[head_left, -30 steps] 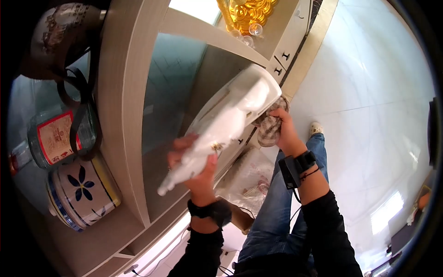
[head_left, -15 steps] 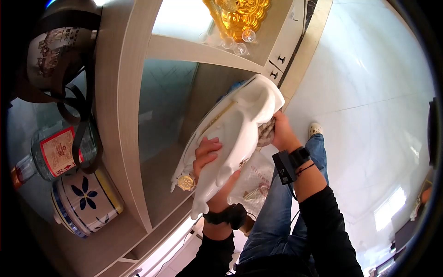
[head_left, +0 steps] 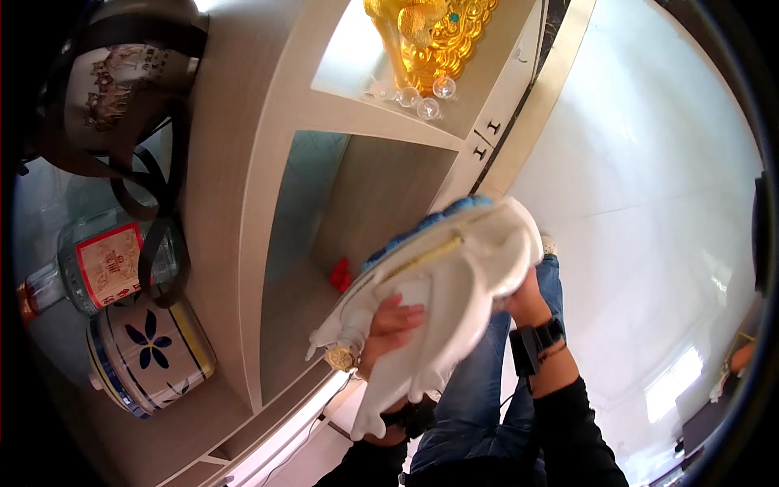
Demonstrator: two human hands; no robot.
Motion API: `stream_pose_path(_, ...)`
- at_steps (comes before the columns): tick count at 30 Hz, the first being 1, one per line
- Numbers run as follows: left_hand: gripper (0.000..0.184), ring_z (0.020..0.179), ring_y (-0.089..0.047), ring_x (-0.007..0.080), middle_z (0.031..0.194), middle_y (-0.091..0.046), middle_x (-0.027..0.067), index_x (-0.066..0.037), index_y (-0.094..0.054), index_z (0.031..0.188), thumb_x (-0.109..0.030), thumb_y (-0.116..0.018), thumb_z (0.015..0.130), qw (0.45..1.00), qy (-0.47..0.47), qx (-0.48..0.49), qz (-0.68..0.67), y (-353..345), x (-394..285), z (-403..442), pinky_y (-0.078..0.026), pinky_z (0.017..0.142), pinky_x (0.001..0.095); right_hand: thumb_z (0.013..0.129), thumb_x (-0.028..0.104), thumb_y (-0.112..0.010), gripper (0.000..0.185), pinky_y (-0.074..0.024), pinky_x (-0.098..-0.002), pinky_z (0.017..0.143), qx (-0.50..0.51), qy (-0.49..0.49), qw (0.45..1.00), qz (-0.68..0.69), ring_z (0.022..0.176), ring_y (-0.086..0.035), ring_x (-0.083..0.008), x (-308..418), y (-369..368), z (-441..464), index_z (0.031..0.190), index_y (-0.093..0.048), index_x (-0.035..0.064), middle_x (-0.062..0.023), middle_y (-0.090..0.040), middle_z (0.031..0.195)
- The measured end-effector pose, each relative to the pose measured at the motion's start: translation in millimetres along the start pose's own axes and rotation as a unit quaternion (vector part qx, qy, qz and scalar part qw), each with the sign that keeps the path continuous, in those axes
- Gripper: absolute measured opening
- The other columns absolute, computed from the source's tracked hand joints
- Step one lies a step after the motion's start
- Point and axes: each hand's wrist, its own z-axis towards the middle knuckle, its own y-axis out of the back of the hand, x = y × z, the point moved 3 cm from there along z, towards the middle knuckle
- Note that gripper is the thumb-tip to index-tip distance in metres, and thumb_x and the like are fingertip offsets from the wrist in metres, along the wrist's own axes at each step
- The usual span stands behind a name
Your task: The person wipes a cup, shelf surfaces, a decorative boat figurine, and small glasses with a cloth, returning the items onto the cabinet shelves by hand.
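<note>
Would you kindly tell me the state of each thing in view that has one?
White figurine: lifted, off the shelf.
Left hand: fingers on the figurine.
Right hand: by the figurine's base, fingers mostly hidden.
Glass bottle: capped.
Patterned jar: lid on.
Golden ornament: resting in a lit compartment.

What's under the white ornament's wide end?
The right hand, partly visible. Its fingertips, and anything they may hold, are covered by the ornament.
</note>
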Motion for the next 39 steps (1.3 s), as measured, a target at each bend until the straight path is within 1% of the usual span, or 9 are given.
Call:
stream_pose_path(4, 0.028, 0.092, -0.052, 0.0317, 0.094, -0.053, 0.0196, -0.004, -0.044, 0.087, -0.014, -0.062, 0.070, 0.985, 0.023, 0.078, -0.155, -2.6, -5.6, -22.8, -0.030, 0.089, 0.0477, 0.085, 0.030, -0.034, 0.043, -0.0391, -0.0368, 0.089, 0.004, -0.006, 0.998, 0.059, 0.103, -0.048, -0.0248, 3.8, 55.7, -44.9, 0.118, -0.038, 0.0022, -0.0137, -0.047, 0.115)
stream_pose_path(11, 0.043, 0.090, -0.050, 0.0279, 0.087, -0.052, 0.0122, -0.007, -0.043, 0.092, -0.010, -0.071, 0.059, 0.961, 0.171, 0.099, -0.192, -13.4, -28.1, -46.4, -0.032, 0.086, 0.0436, 0.076, 0.020, -0.040, 0.038, -0.0448, -0.0300, 0.076, -0.191, -0.036, 0.981, 0.007, 0.086, -0.054, -0.0204, 35.6, 90.8, -107.6, 0.107, -0.047, -0.0007, -0.0105, -0.055, 0.099)
stream_pose_path(14, 0.043, 0.091, -0.050, 0.0264, 0.090, -0.051, 0.0121, -0.008, -0.042, 0.091, -0.006, -0.071, 0.059, 0.954, 0.213, 0.073, -0.200, -12.7, -25.8, -60.9, -0.033, 0.087, 0.0421, 0.066, 0.008, -0.046, 0.039, -0.0457, -0.0300, 0.075, -0.112, -0.117, 0.982, -0.092, 0.081, -0.056, -0.0196, 64.6, 118.4, -105.8, 0.104, -0.048, -0.0014, -0.0079, -0.057, 0.092)
stream_pose_path(16, 0.044, 0.092, -0.050, 0.0255, 0.091, -0.051, 0.0120, -0.008, -0.042, 0.091, -0.004, -0.071, 0.058, 0.950, 0.226, 0.057, -0.206, -11.0, -22.4, -68.7, -0.033, 0.088, 0.0414, 0.062, 0.003, -0.047, 0.045, -0.0457, -0.0289, 0.073, -0.095, 0.002, 0.960, -0.262, 0.080, -0.056, -0.0182, 96.5, 71.2, -95.8, 0.106, -0.047, -0.0026, -0.0088, -0.056, 0.091)
stream_pose_path(24, 0.042, 0.093, -0.049, 0.0235, 0.094, -0.050, 0.0106, -0.008, -0.042, 0.091, -0.002, -0.070, 0.059, 0.947, 0.293, 0.056, -0.115, -5.6, -12.6, -113.0, -0.032, 0.091, 0.0409, 0.063, 0.004, -0.061, 0.048, -0.0381, -0.0330, 0.085, 0.237, 0.103, 0.725, -0.639, 0.103, -0.048, -0.0223, 89.4, -63.2, -19.4, 0.108, -0.047, 0.0062, -0.0089, -0.051, 0.109)
stream_pose_path(26, 0.042, 0.093, -0.049, 0.0235, 0.094, -0.051, 0.0106, -0.008, -0.043, 0.091, -0.003, -0.070, 0.060, 0.954, 0.273, 0.045, -0.113, -11.3, -5.8, -131.3, -0.033, 0.089, 0.0403, 0.059, 0.008, -0.065, 0.046, -0.0384, -0.0360, 0.084, 0.331, 0.281, 0.519, -0.736, 0.101, -0.047, -0.0271, 48.2, -118.0, -7.5, 0.103, -0.049, 0.0086, -0.0106, -0.050, 0.107)
stream_pose_path(30, 0.040, 0.090, -0.050, 0.0246, 0.092, -0.052, 0.0103, -0.009, -0.044, 0.089, -0.007, -0.071, 0.061, 0.968, 0.229, 0.032, -0.101, -11.6, 7.4, -162.5, -0.037, 0.085, 0.0395, 0.060, 0.015, -0.059, 0.034, -0.0332, -0.0410, 0.086, 0.323, 0.535, 0.259, -0.737, 0.092, -0.048, -0.0256, -42.0, -159.9, 34.7, 0.093, -0.052, 0.0137, -0.0079, -0.051, 0.101)
stream_pose_path(33, 0.038, 0.090, -0.051, 0.0251, 0.090, -0.053, 0.0105, -0.009, -0.044, 0.088, -0.006, -0.071, 0.060, 0.957, 0.265, 0.031, -0.117, -10.7, 3.4, -161.9, -0.037, 0.085, 0.0402, 0.063, 0.022, -0.057, 0.035, -0.0294, -0.0476, 0.087, 0.307, 0.569, 0.172, -0.743, 0.095, -0.046, -0.0241, -89.4, -161.6, 74.8, 0.097, -0.052, 0.0161, -0.0068, -0.049, 0.105)
stream_pose_path(39, 0.038, 0.091, -0.050, 0.0234, 0.092, -0.051, 0.0100, -0.007, -0.044, 0.088, -0.002, -0.070, 0.061, 0.945, 0.304, 0.019, -0.121, -11.4, 10.6, -162.1, -0.039, 0.085, 0.0372, 0.069, 0.039, -0.056, 0.047, -0.0183, -0.0538, 0.094, 0.265, 0.432, 0.188, -0.841, 0.113, -0.032, -0.0262, -114.7, -140.0, 94.8, 0.109, -0.049, 0.0159, -0.0071, -0.045, 0.115)
